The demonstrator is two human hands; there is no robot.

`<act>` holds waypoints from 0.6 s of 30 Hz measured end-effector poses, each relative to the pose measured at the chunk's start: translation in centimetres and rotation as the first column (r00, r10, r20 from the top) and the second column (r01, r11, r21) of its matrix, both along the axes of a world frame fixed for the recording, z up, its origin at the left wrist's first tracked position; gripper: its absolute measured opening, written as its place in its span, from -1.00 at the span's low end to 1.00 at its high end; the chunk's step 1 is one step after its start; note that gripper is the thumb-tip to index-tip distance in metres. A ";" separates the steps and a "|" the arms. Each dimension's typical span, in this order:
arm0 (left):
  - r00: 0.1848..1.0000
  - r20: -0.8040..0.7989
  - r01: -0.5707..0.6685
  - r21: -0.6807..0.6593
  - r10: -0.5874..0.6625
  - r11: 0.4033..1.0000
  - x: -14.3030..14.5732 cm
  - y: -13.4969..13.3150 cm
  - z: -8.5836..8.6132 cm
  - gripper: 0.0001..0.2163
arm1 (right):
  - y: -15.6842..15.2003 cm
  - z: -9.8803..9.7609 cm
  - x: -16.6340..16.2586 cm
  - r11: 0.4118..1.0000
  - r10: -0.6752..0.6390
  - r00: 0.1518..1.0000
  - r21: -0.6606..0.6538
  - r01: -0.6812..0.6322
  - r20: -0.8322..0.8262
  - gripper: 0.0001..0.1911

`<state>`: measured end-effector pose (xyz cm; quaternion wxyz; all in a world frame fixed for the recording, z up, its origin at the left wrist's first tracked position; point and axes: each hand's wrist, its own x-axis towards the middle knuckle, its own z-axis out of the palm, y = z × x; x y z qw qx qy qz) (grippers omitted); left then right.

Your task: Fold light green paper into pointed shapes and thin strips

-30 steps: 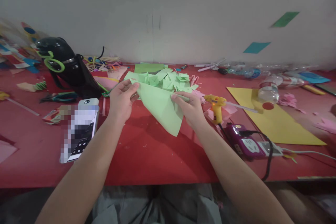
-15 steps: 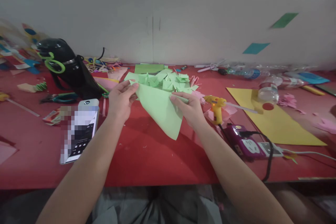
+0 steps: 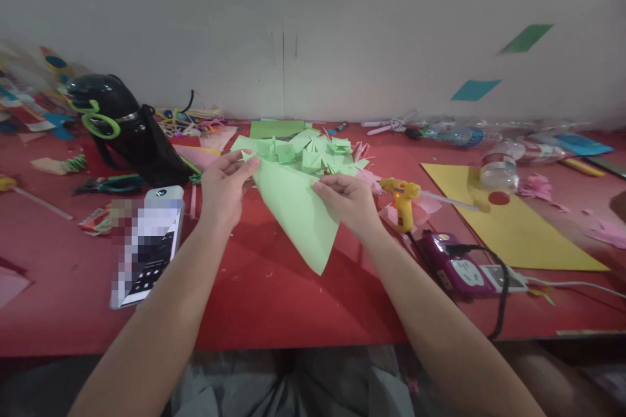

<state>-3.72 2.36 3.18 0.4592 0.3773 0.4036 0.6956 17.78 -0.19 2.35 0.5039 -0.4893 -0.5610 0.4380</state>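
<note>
Above the red table (image 3: 274, 293), seen from the head camera, both hands hold a light green paper sheet (image 3: 298, 208) folded to a point that aims toward the person. Left hand (image 3: 225, 186) pinches the sheet's upper left corner between thumb and fingers; right hand (image 3: 349, 202) pinches the upper right edge, fingers curled. No writing can be read; the smartphone (image 3: 147, 251) screen is blurred. Behind lie folded green paper pieces (image 3: 308, 150); to the right stand a yellow glue gun (image 3: 402, 199) and a purple power strip (image 3: 452, 264). Since half a second ago, the sheet's point has dropped slightly lower and the right hand has shifted a little leftward.
</note>
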 end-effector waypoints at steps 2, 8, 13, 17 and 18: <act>0.999 -0.025 -0.028 0.019 0.029 0.999 0.1 -0.1 0.0 -0.68 | -0.1 0.2 0.2 0.999 0.042 0.998 0.016 -0.043 0.046 -0.59; 0.993 -0.100 -0.046 0.077 0.054 0.996 0.3 -0.2 0.1 -0.69 | -0.2 0.6 0.6 0.977 0.213 0.971 -0.030 -0.211 0.108 -0.43; 0.985 -0.167 -0.027 0.042 0.033 0.999 0.3 -0.2 -0.1 -0.70 | -0.4 0.5 0.9 0.925 0.371 0.918 -0.144 -0.352 0.137 -0.63; 0.977 -0.212 -0.018 0.012 0.020 1.000 0.2 0.4 -1.0 -0.71 | -0.4 0.3 0.8 0.864 0.483 0.861 -0.249 -0.438 0.162 -0.59; 0.976 -0.216 -0.013 0.008 0.014 1.000 0.1 0.5 -1.2 -0.71 | -0.4 0.3 0.7 0.853 0.504 0.845 -0.254 -0.456 0.179 -0.57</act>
